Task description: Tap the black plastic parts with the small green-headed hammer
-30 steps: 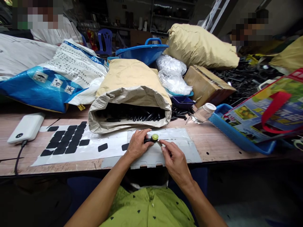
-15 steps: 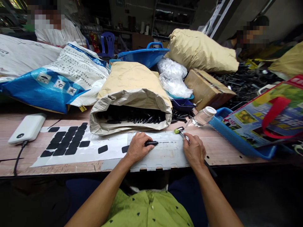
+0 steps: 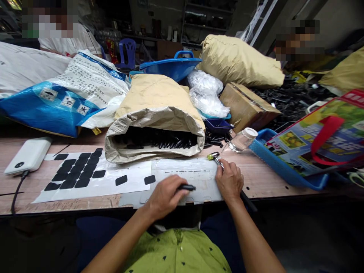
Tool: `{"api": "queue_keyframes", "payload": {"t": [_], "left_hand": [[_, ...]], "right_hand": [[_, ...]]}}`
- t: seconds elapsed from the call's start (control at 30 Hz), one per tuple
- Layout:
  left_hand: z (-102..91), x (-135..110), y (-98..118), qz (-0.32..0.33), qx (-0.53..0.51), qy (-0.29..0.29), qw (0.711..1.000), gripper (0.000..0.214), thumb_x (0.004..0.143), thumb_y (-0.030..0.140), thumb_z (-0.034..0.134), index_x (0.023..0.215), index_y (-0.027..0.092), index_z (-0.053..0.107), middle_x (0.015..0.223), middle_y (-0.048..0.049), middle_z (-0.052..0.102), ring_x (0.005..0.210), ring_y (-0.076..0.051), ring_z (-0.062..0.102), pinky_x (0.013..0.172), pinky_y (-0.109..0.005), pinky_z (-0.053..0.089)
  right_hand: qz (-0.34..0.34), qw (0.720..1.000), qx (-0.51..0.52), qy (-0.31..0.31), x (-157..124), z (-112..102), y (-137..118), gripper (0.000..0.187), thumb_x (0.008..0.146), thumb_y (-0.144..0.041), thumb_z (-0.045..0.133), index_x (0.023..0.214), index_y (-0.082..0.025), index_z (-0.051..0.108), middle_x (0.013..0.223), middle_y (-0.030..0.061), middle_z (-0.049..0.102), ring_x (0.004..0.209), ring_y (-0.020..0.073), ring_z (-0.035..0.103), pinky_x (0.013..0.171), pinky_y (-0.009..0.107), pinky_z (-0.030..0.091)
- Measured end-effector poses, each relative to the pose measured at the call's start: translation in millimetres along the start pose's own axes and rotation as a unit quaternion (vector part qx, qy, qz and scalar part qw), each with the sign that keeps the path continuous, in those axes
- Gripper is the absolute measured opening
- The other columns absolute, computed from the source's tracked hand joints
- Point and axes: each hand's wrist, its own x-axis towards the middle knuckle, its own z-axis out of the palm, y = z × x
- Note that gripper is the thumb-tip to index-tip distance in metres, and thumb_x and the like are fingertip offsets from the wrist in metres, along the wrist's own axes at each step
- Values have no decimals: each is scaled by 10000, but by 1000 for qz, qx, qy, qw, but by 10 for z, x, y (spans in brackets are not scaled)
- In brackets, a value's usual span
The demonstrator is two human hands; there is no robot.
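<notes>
My left hand (image 3: pixel 167 194) is closed round a short black pen-like part (image 3: pixel 187 187), whose end sticks out past the fingers near the table's front edge. My right hand (image 3: pixel 231 179) grips a small hammer (image 3: pixel 214 156) with a yellow-green face and a metal shaft; its black handle comes out below the palm. Between the hands lies a grey board (image 3: pixel 182 172) with dark marks along it. To the left, a white sheet (image 3: pixel 113 191) bears several black rounded patches (image 3: pixel 121 180). Behind the board, an open paper sack (image 3: pixel 156 94) holds many black parts (image 3: pixel 176 143).
A clear jar (image 3: pixel 241 140) lies tilted beside a blue basket (image 3: pixel 284 167) with a printed bag (image 3: pixel 315 140). At the left is a white power bank (image 3: pixel 28 155) with a cable. A cardboard box (image 3: pixel 246 106) and filled sacks (image 3: pixel 62 94) stand behind. Two people are across the table.
My left hand has lifted off the board's middle and come back toward me, with the black part still in it. My right hand stays nearly where it was, with the hammer.
</notes>
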Motion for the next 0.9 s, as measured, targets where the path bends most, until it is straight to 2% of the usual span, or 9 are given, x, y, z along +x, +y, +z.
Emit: {"api": "queue_keyframes", "payload": {"t": [0.1,0.17,0.27,0.37,0.5,0.63,0.77,0.83,0.9], "left_hand": [[115,-357,230,-5,-69,-133,989,198,998,349,574,1146,259,670,1011,-15,706,890,-169,644,773,-259,445],[254,-539,223,-34,-74,-191,978,192,972,372,604,1111,276,696,1008,-5,727,902,-178,669,767,-254,451],[504,-668,-50,-156,-56,-206,965,242,952,401,594,1118,271,713,1034,-22,752,958,-223,696,814,-289,488],[694,-681,-420,-290,-15,-209,934,397,950,400,552,1305,256,659,1235,-92,728,1142,-309,674,963,-395,505],[709,-665,-574,-334,17,-230,914,522,931,346,561,1449,283,563,1444,-101,621,1321,-333,583,1080,-446,462],[363,-577,-187,-232,24,-308,922,524,887,353,631,1401,252,619,1405,-130,645,1292,-350,598,1058,-446,477],[-288,-252,226,-83,-105,-326,936,362,909,455,650,1203,261,732,1072,-52,775,934,-228,715,831,-300,542],[-628,-20,205,-71,-112,-201,971,332,967,466,574,1139,238,744,1040,-38,766,919,-196,696,839,-279,532],[-914,212,7,-112,-2,15,994,322,969,454,554,1079,221,747,1023,-47,745,902,-202,679,826,-298,533]], "right_hand": [[-1,1000,-4,-2,-3,-1,-6,289,962,-256,587,1234,-248,686,995,67,632,882,199,482,712,332,236],[-1,1000,-6,-2,-6,1,-7,286,960,-258,590,1230,-249,686,994,66,632,882,200,480,713,332,234],[0,1000,-6,0,-9,4,-5,279,960,-258,589,1221,-247,687,992,65,633,879,198,477,714,331,231],[-3,1000,-6,2,-10,7,-4,282,962,-257,582,1224,-244,685,996,67,632,880,197,477,714,329,228],[-7,1000,-4,3,-6,8,-8,280,962,-256,577,1219,-241,686,989,67,624,874,194,468,710,328,227],[-6,1000,-4,3,-4,8,-8,289,959,-252,574,1225,-235,686,982,70,619,869,193,464,709,325,227],[-9,1000,-5,2,-5,11,-2,292,967,-264,564,1233,-232,681,989,71,619,871,193,465,712,322,229],[-9,1000,-6,1,-5,13,1,291,968,-264,561,1231,-234,680,988,70,620,874,195,467,715,323,231],[-10,1000,-6,1,-3,15,5,292,967,-258,557,1232,-235,678,988,70,620,877,198,468,715,326,233]]}}
